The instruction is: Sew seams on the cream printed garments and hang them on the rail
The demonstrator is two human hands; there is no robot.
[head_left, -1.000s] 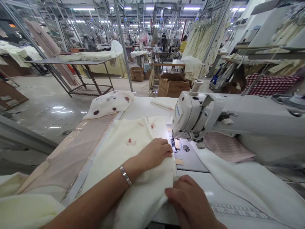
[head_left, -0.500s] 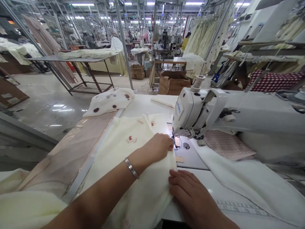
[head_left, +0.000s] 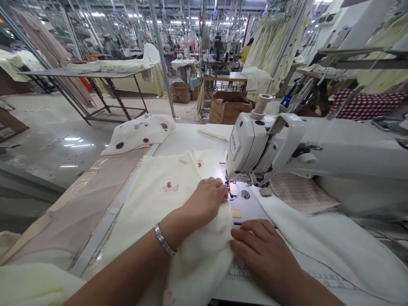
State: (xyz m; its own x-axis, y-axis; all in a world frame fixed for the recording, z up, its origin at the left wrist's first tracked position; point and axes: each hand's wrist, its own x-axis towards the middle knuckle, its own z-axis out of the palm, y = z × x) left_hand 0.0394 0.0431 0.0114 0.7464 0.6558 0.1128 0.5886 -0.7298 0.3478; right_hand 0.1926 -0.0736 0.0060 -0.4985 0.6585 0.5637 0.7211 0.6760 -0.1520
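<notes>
R grip (head_left: 263, 250) has slid fwd, fingers spread, tips against folded cream fabric (head_left: 200, 250); L grip (head_left: 204, 199) presses flat on top, just by sewing machine needle (head_left: 228, 187).

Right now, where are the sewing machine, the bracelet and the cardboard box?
Sewing machine (head_left: 247, 148), head view, white head casing.
Bracelet (head_left: 164, 240), head view, silver band.
Cardboard box (head_left: 227, 109), head view, front side.
</notes>
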